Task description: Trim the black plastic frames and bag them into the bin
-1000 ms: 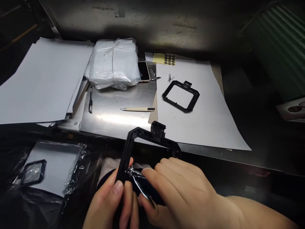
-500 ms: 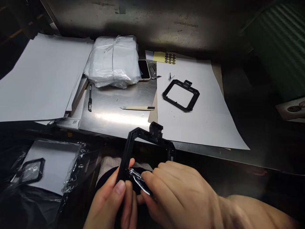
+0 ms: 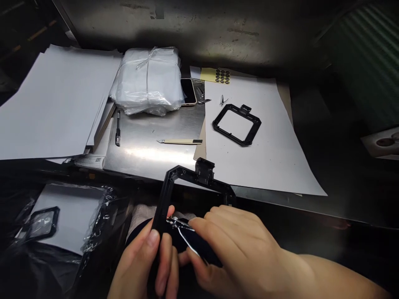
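Observation:
My left hand (image 3: 146, 257) pinches the left side of a black plastic frame (image 3: 166, 193), which is tilted up in front of the table edge. A hinge-like clip sticks up from the frame's top bar. My right hand (image 3: 237, 245) is closed on a shiny metal nail clipper (image 3: 181, 226), its jaws at the inner edge of the frame's left bar beside my left fingers. The clipper's lever and body stand apart. The frame's lower part is hidden by my hands. A second black frame (image 3: 237, 139) lies flat on white paper (image 3: 274, 166).
Behind are a tied bundle of clear plastic bags (image 3: 149, 83), a phone (image 3: 188, 91), a yellow sticker sheet (image 3: 215, 75) and another nail clipper (image 3: 222, 100). A craft knife (image 3: 181, 141) and pen (image 3: 117, 128) lie on the metal table. Paper stacks (image 3: 62, 99) stand left; a bagged frame (image 3: 43, 224) sits lower left.
The clipper's lever and body have spread apart and its angle has flattened in my right hand. The held frame has tilted slightly; its right corner shifted right.

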Tool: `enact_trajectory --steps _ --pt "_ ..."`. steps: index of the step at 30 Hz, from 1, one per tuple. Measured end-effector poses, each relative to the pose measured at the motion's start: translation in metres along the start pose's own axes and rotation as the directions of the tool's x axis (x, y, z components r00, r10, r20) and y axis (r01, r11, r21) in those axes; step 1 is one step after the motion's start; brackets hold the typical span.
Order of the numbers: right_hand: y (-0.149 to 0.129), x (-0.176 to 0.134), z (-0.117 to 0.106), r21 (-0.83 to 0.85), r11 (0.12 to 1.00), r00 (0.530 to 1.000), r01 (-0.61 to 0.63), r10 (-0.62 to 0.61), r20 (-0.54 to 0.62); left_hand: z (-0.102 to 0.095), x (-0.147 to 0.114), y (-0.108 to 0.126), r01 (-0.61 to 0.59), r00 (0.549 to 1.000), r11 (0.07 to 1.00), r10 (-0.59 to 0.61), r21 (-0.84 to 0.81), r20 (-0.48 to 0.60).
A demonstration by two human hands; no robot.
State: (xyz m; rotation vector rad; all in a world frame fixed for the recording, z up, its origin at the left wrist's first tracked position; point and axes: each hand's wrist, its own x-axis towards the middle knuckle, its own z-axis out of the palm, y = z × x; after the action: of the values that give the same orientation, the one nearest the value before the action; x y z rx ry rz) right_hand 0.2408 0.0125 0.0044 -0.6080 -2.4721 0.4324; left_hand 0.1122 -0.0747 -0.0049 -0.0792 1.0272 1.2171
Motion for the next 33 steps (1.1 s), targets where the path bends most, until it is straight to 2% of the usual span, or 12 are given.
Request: enact_trajectory --steps 7,12,18,22,27,33 --pt "-0.007 0.007 0.002 -0.054 0.998 0.999 0.025 -0.023 0.037 0.003 -0.001 0.003 0.046 0.998 0.996 -0.043 0.081 -0.048" --pt "-0.010 0.009 0.000 -0.090 0.995 0.993 0.043 -0.033 0.113 0.001 0.000 0.002 0.057 0.996 0.994 -0.050 0.089 -0.079" --pt "-0.010 0.009 -0.002 -0.016 0.998 0.976 0.056 -0.052 0.211 0.001 0.001 0.001 0.036 0.998 0.997 -0.032 0.065 -0.053" --pt "-0.007 0.007 -0.002 0.008 0.998 0.982 0.061 -0.062 0.179 0.002 0.000 0.002 0.031 0.999 0.997 -0.029 0.074 -0.034" --pt "0.003 0.003 -0.002 0.041 0.999 0.999 0.032 -0.033 0.019 0.001 0.000 0.002 0.045 0.999 0.998 -0.044 0.045 -0.017" --pt "0.002 0.008 -0.004 0.042 0.999 0.997 0.035 -0.037 0.063 0.002 0.001 0.002 0.031 1.000 0.999 -0.031 0.042 0.005"
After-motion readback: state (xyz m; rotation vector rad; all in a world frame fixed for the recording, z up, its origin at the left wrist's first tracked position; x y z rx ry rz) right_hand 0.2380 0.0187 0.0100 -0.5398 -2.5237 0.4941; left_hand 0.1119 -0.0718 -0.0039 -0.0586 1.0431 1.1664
